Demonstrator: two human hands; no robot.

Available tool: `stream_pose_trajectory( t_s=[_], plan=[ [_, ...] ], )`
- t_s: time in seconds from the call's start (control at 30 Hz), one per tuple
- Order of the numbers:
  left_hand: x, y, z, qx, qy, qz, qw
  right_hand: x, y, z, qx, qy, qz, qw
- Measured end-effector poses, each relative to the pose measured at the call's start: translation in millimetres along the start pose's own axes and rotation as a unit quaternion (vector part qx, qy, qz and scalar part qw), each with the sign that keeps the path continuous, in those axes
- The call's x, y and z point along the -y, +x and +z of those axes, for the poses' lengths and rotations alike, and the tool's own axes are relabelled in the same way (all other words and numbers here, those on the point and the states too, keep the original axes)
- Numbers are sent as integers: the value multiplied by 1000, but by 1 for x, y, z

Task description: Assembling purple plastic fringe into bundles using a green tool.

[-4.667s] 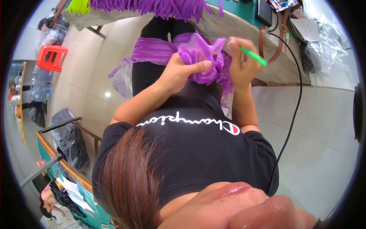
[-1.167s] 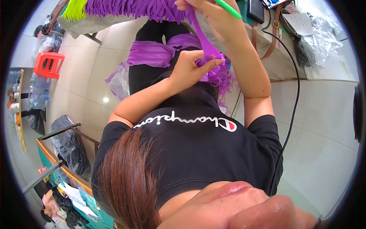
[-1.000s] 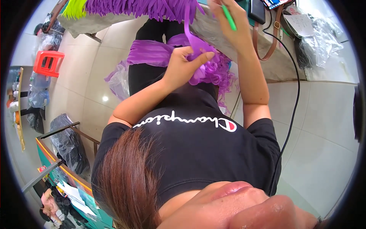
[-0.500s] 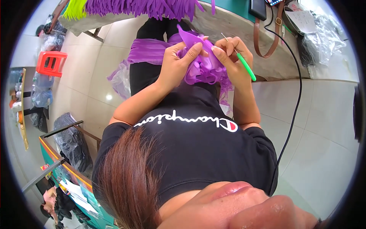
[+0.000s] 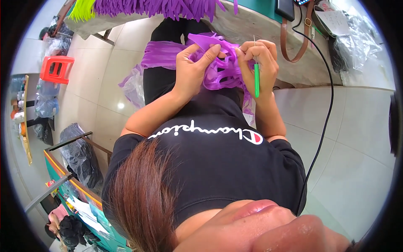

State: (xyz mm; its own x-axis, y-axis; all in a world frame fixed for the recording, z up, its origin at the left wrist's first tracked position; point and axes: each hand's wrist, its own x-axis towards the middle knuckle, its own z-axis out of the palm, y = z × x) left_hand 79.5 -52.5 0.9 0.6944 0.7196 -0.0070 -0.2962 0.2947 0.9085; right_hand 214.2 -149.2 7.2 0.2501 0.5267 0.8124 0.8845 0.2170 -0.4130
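Holding purple piece (image 5: 232, 71) above black-clad thighs (image 5: 158, 80), just short of the counter's (image 5: 256, 6) near edge. Pinching its flat upper-left flap between thumb and fingers of left hand (image 5: 191, 67). Gripping green-handled tool (image 5: 257, 80) in curled fingers of right hand (image 5: 262, 63), thin metal shaft pointing up, handle down toward the wrist; apparently touching the piece's right side with that thumb as well. Judging by the lie of things, only partway along: spread at the flap, yet looped and bunched lower down, full of gaps, not yet laid flat. Seeing purple fringe (image 5: 155, 9) already hung in a row over the counter's near edge, with lime fringe (image 5: 84, 10) beside it toward the left corner. Noting purple material (image 5: 161, 54) across the thighs, apart from both hands, so perhaps more remaining; cannot tell how much. Farther right, hanging over the same edge: brown strap (image 5: 284, 42).
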Motion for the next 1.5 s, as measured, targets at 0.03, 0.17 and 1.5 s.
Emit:
stream_pose_trajectory(
  t_s=[0.03,0.17,1.5],
  plan=[
    [-1,0,0,0,0,0,1000,0,1,0,-4,-15,-26,1000],
    [6,0,0,40,-6,-5,999,7,-3,4,12,252,190,949],
    [-2,6,-11,56,-97,-170,979,5,-10,-4,102,213,226,945]
  ],
)
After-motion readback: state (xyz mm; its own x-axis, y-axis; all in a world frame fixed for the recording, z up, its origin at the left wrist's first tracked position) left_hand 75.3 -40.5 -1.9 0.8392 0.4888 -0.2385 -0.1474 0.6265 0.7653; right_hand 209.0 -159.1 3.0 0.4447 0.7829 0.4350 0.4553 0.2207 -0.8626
